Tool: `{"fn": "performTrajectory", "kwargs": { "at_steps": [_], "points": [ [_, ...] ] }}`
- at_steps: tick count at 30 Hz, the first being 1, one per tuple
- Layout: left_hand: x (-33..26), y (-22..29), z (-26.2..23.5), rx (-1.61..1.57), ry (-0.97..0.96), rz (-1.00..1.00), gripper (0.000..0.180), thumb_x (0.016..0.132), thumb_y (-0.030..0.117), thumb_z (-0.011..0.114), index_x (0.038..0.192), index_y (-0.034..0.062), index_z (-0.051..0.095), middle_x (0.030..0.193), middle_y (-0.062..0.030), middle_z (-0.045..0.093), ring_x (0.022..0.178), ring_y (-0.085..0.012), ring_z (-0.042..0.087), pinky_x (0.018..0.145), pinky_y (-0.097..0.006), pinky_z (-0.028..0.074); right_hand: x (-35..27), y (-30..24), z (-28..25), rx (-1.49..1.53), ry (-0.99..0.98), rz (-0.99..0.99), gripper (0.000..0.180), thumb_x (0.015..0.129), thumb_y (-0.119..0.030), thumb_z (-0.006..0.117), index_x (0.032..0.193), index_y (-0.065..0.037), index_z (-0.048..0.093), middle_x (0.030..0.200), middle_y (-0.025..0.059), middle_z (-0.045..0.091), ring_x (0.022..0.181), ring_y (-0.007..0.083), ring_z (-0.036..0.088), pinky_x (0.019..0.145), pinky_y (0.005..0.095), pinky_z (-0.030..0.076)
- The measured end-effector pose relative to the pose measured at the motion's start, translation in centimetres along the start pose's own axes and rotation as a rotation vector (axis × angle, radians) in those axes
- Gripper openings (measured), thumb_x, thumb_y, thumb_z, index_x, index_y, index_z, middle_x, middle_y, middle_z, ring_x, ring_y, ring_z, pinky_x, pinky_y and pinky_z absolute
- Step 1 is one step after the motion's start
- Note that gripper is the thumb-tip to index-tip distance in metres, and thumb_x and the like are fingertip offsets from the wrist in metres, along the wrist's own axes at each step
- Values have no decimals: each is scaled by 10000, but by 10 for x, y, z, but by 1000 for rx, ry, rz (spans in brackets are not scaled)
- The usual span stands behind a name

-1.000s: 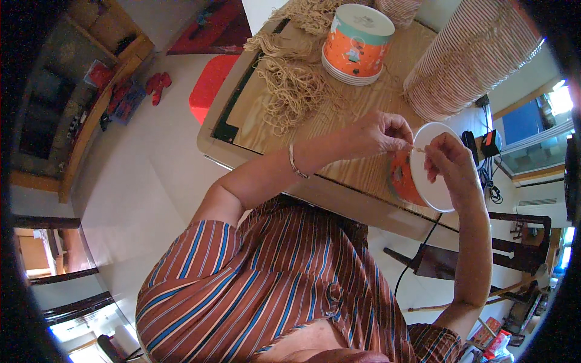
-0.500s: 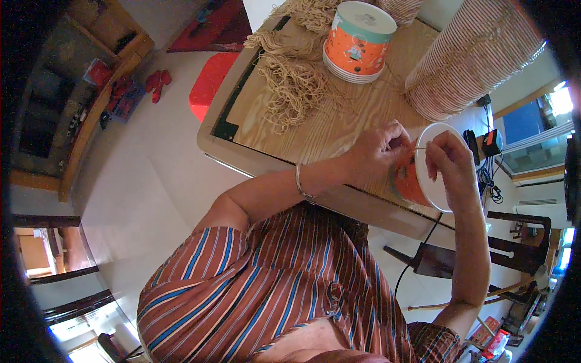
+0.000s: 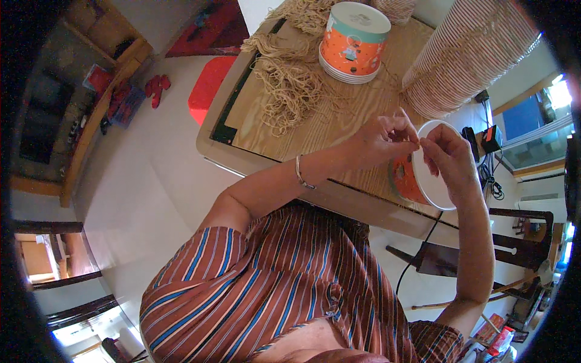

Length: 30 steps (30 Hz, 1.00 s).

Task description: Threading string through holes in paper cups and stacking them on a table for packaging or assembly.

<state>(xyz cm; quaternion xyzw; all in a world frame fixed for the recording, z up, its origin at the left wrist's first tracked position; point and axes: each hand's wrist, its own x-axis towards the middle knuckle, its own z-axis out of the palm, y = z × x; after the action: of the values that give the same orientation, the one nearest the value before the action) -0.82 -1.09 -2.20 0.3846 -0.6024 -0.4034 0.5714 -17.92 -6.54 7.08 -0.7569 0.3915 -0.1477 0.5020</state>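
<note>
Pinching closed before a round, white-rimmed tub (image 3: 408, 181), left fingers (image 3: 407, 146) and right fingers (image 3: 430, 149) meet, anything held unclear.

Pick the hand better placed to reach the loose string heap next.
Left, I'd judge: the left hand is nearer the tan string heap. The right hand sits farther off, in front of the white-rimmed opening of the orange bowl.

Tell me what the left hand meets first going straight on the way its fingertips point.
The left hand would probably meet the right hand first; whether their fingertips touch now is unclear.
</note>
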Motion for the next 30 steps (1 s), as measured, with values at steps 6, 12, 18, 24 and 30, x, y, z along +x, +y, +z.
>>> {"fn": "performTrajectory", "kwargs": {
  "at_steps": [6, 12, 18, 24, 30],
  "points": [
    [7, -11, -5, 2, -58, 234, 106, 784, 88, 721, 835, 49, 636, 896, -38, 554, 846, -150, 560, 742, -274, 480, -7, 1, 4, 120, 22, 6, 111, 886, -148, 592, 811, -76, 553, 664, -24, 523, 568, 48, 456, 482, 204, 365],
    [10, -9, -8, -27, -115, 253, 90, 785, 65, 714, 831, 53, 637, 886, -40, 561, 840, -135, 569, 722, -262, 482, -3, 3, -2, -20, 20, -44, 91, 897, -163, 579, 880, -81, 545, 662, -31, 499, 564, 44, 439, 479, 200, 355],
    [10, -14, -8, 24, -101, 233, 71, 801, 76, 689, 815, 40, 630, 875, -19, 541, 834, -111, 558, 738, -259, 476, -9, -9, -3, 139, 79, -7, 159, 914, -169, 563, 1044, -111, 491, 645, -45, 478, 529, 25, 387, 440, 189, 292],
    [10, -13, -10, -19, -122, 250, 83, 800, 88, 703, 812, 65, 624, 888, -34, 550, 859, -142, 556, 736, -270, 468, -14, -19, 6, 236, 244, -77, 158, 894, -132, 589, 1028, -118, 507, 632, -43, 501, 511, 17, 390, 420, 181, 296],
    [6, -8, -4, -122, -111, 100, 113, 813, 101, 678, 841, 51, 581, 838, -30, 514, 822, -140, 544, 742, -266, 456, -11, -29, -16, 6, 159, -12, 170, 871, -113, 614, 1007, -91, 515, 639, -44, 482, 549, 48, 405, 460, 216, 326]
  ]
}}
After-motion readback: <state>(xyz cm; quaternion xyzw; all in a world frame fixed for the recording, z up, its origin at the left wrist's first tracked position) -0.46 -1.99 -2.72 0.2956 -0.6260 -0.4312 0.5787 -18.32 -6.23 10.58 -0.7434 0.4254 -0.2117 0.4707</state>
